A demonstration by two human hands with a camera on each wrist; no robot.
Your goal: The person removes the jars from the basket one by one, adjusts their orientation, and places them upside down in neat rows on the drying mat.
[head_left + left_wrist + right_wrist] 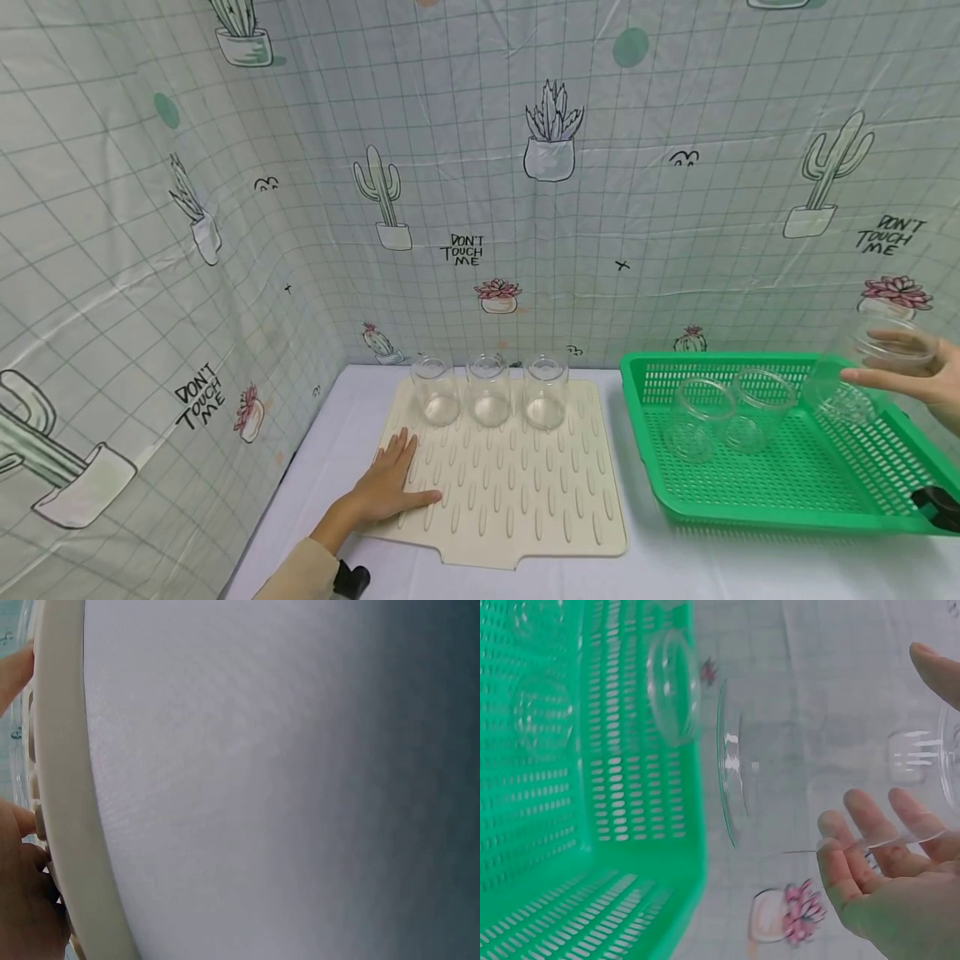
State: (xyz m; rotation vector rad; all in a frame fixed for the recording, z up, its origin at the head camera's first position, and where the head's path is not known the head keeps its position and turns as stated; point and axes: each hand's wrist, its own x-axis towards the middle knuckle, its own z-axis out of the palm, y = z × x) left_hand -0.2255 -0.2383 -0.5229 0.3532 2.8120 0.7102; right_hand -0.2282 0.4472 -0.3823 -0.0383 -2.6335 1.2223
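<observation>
My left hand (386,483) rests with spread fingers on the left part of a beige drying mat (525,533). In the left wrist view, parts of its fingers (19,900) show along the mat's pale edge (64,765). Over the right end of the green basket, my right hand (911,371) holds a clear jar (828,367). The right wrist view shows that jar (795,765) with curled fingers (870,840) along one side and the thumb across from them. Three clear jars, among them one at the left (438,392), stand in a row along the mat's back.
The green plastic basket (750,510) stands right of the mat, with two more clear jars (761,408) inside near its left and middle. A patterned cloth wall (585,283) rises behind and at the left. White cloth (337,417) covers the table.
</observation>
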